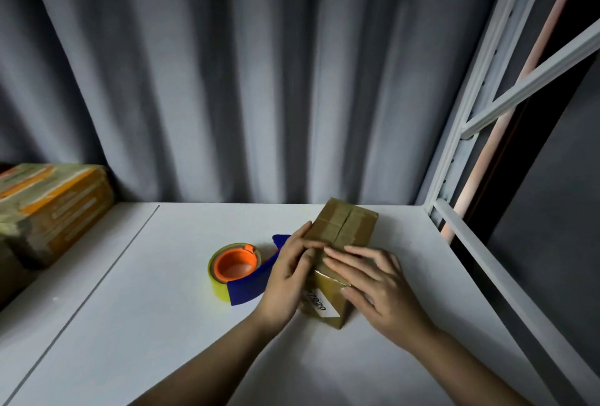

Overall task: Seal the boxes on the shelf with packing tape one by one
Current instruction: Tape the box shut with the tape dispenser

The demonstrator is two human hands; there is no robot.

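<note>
A small brown cardboard box [342, 227] lies on the white shelf [162, 308], its top crossed with tape strips and a white label on its near side. My left hand [289, 276] rests flat on the box's left edge, fingers together and pressing down. My right hand [380, 285] lies flat across the near part of the top, fingers spread, thumb down the side. A tape dispenser [235, 271] with an orange core, yellowish tape roll and blue body lies on the shelf just left of my left hand, untouched.
A stack of taped brown and orange boxes [55, 211] sits at the far left of the shelf. A grey curtain [259, 81] hangs behind. White metal shelf uprights and braces [470, 146] stand along the right side.
</note>
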